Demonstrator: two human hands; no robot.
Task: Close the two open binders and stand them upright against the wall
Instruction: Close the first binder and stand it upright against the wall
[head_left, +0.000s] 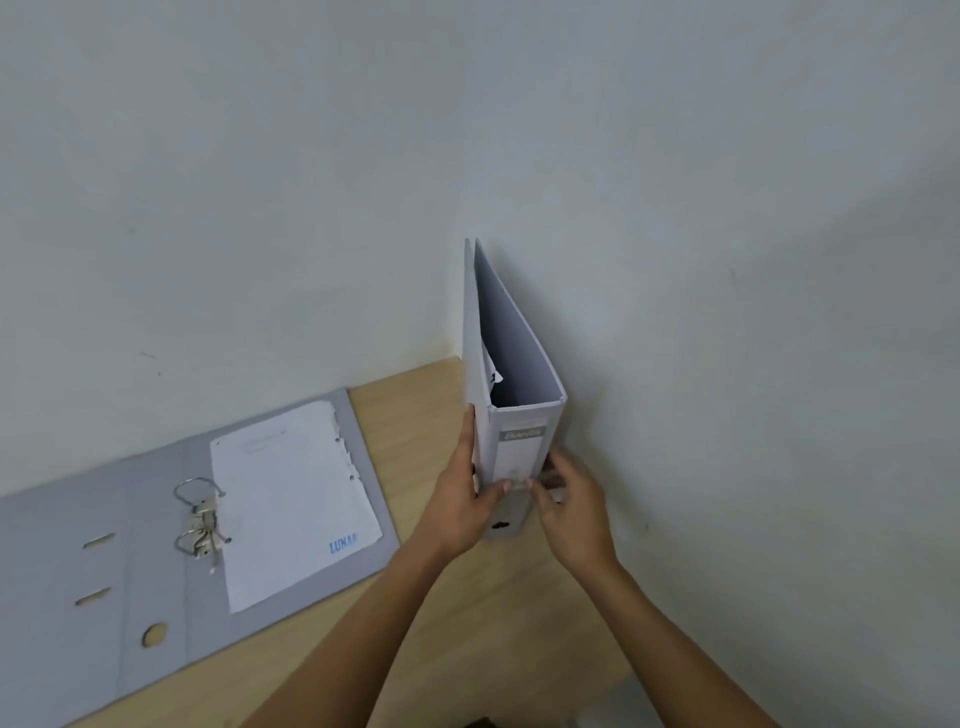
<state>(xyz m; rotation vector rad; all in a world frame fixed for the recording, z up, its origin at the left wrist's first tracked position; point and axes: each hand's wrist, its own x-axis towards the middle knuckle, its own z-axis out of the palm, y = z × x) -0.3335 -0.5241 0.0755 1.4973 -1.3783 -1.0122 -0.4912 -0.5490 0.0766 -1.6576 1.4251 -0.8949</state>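
Note:
A closed grey binder (519, 405) stands upright on the wooden table (415, 415), its far cover close to the wall (675, 260) and its labelled spine facing me. My left hand (462, 499) presses flat on its left cover, thumb on the spine. My right hand (571, 504) grips the spine's lower right edge. A second grey binder (156, 561) lies open flat at the left, its metal rings (200, 519) open and a white sheet (291, 504) on its right half.
The white wall runs along the back of the table and curves round on the right. The table's right edge (613, 670) lies just below my right forearm. Bare wood shows between the two binders.

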